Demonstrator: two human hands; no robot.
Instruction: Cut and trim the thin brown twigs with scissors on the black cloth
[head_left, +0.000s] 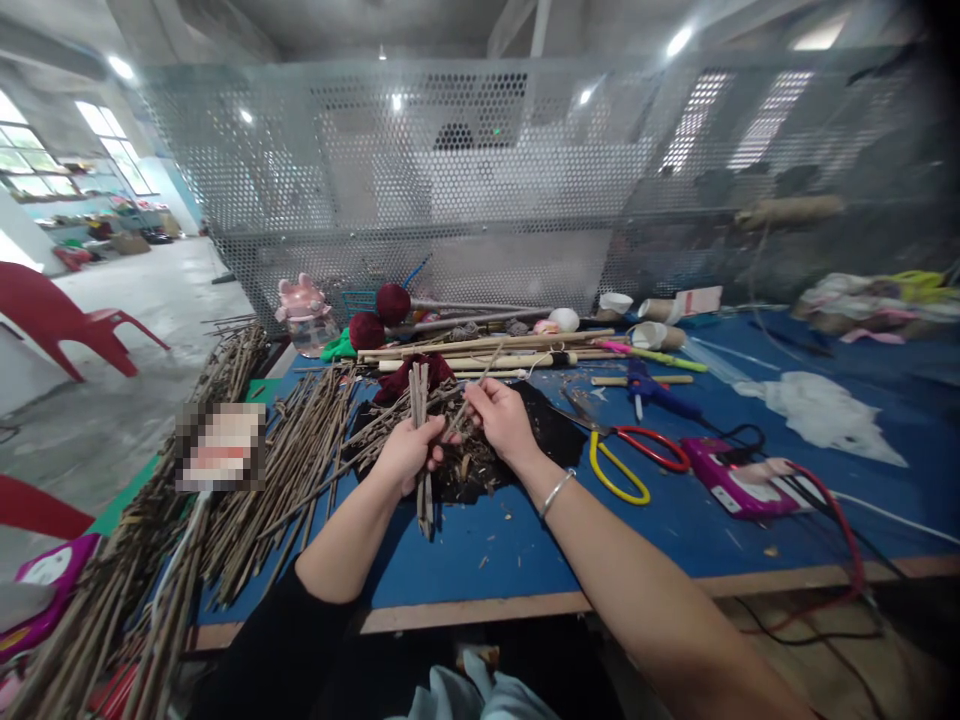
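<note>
My left hand (409,452) is closed around a small bundle of cut twigs (422,500), which stands nearly upright in its grip. Just to the right, my right hand (501,418) pinches a thin twig (493,358) between thumb and fingers. Under both hands lies a black cloth (551,420) covered with short twig pieces and bark crumbs. Long brown twigs (262,490) are spread in a heap to the left of my left hand. Scissors (619,465) with one yellow and one red handle rest to the right of my right hand.
Behind the cloth lie sticks (480,350), dark red balls (393,304) and a pink-lidded jar (304,310). A blue glue gun (660,395), a purple power strip (739,480) with cables and clear plastic (832,415) occupy the right. A perforated metal screen (450,190) closes off the back.
</note>
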